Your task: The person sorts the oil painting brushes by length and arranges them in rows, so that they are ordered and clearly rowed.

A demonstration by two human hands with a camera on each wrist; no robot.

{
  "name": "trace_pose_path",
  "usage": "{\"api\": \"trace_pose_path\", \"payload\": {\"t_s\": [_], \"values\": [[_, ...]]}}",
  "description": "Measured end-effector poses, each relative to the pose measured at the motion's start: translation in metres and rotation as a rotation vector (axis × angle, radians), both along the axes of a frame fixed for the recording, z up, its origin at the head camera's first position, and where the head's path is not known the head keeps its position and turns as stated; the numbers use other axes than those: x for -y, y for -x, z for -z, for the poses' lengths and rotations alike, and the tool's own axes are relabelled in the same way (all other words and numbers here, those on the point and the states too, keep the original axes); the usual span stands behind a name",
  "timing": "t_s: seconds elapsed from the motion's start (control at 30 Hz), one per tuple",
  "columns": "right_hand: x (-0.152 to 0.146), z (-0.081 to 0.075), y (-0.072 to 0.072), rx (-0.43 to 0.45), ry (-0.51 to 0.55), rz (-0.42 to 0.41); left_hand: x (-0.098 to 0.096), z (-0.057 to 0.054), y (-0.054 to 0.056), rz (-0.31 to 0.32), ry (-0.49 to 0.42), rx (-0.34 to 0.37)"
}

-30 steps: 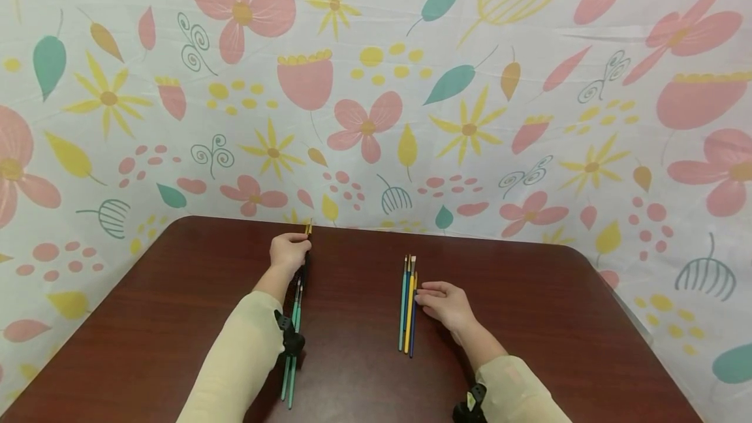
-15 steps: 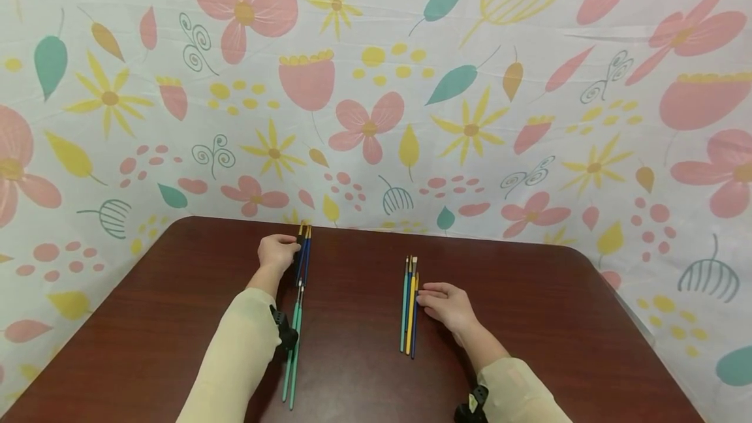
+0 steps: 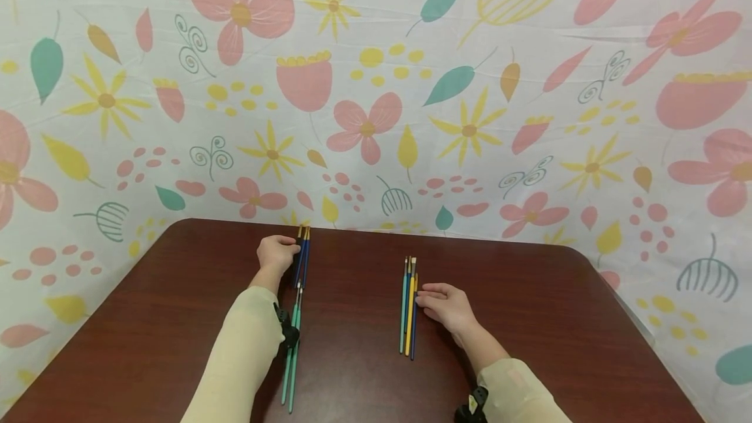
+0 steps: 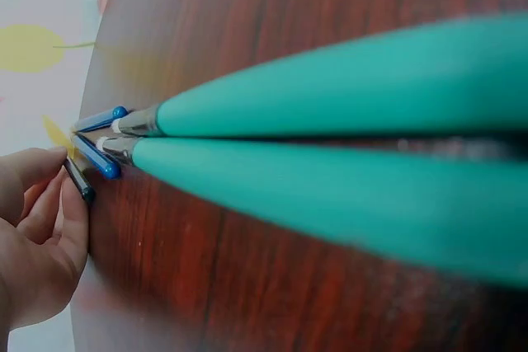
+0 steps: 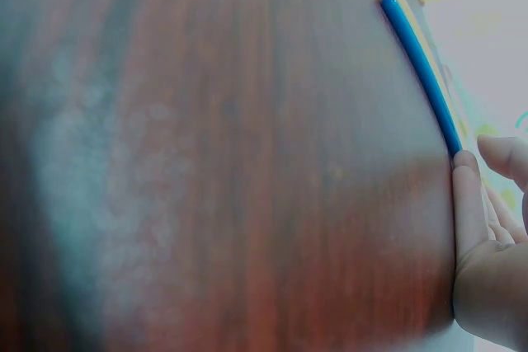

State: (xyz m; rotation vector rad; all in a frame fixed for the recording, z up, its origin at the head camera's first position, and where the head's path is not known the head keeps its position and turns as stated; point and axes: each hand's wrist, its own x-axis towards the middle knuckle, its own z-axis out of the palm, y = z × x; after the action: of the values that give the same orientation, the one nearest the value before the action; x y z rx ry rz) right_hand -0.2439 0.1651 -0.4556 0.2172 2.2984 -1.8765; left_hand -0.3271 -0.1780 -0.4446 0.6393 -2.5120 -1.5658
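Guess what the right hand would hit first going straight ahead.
Most likely the blue brush nearest the right hand; they look so close that they may already touch.

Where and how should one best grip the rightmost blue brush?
Probably grip the blue brush at mid-handle, from the right: it lies flat and outermost, with the yellow brush close on its left and the right hand at its right.

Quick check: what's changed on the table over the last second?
The left hand moved slightly left, exposing the two blue paintbrushes more fully; it pinches a dark paintbrush. The right hand stayed beside the right group of paintbrushes, and the two turquoise paintbrushes lie as before.
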Motion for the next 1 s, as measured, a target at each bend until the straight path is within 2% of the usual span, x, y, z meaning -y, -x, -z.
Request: {"api": "trace_pose_path", "payload": {"t_s": [0.23,0.5,1.0], "values": [[-0.001,-0.0016,-0.0016,-0.001,-0.004,-0.007,-0.0035,0.0004,-0.0004,0.002,0.036,-0.004],[-0.0002,0.0015,-0.0003,-0.008,0.003,0.003,-0.0036,0.0027,0.0004,-0.023,0.073,-0.014],[0.0,0.0042,0.0026,-0.001,0.009,0.014,-0.0006,0.0041,-0.0052,0.017,-0.004,-0.033]]}}
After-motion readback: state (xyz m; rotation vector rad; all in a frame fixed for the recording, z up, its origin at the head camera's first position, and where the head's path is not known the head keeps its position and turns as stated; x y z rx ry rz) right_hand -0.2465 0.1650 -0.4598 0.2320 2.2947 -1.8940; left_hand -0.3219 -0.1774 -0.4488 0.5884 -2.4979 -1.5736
